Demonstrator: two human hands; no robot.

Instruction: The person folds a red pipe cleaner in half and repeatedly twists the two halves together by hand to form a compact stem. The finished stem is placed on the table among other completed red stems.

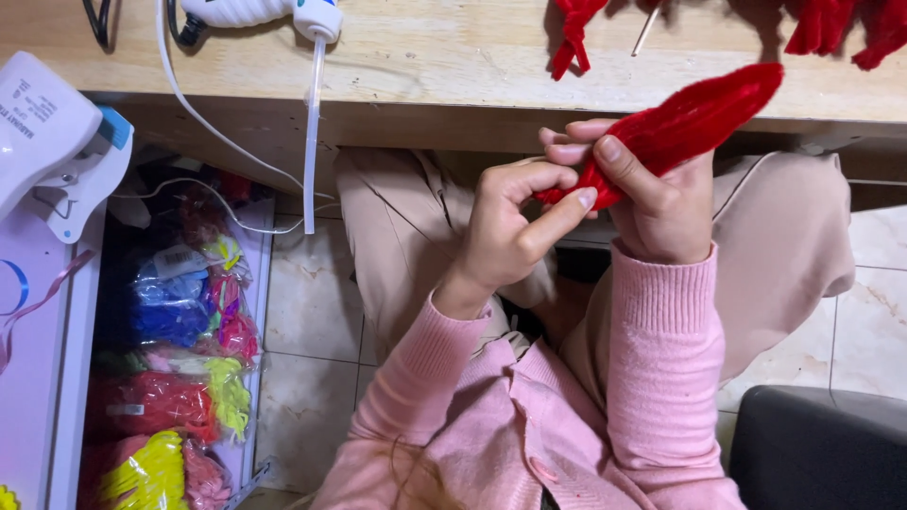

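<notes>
Below the table edge (453, 109), both hands' fingers (567, 203) pinch red chenille bundle (690, 123).

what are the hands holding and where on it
Both hands hold one red fuzzy bundle at its lower, narrow end: the left hand pinches the tip, the right hand wraps just above it.

Hands: two, left hand (505, 236) and right hand (661, 203), both on one item.
Red fuzzy leaf-shaped piece (694, 123): one, held.
Loose red fuzzy pieces (573, 33) on the wooden workbench (453, 66): at least three, cut off by the frame.
Glue guns: two, glue gun (274, 11) and second glue gun (52, 132).
Bagged coloured craft stems (179, 368): several bags; exact count unclear.
</notes>
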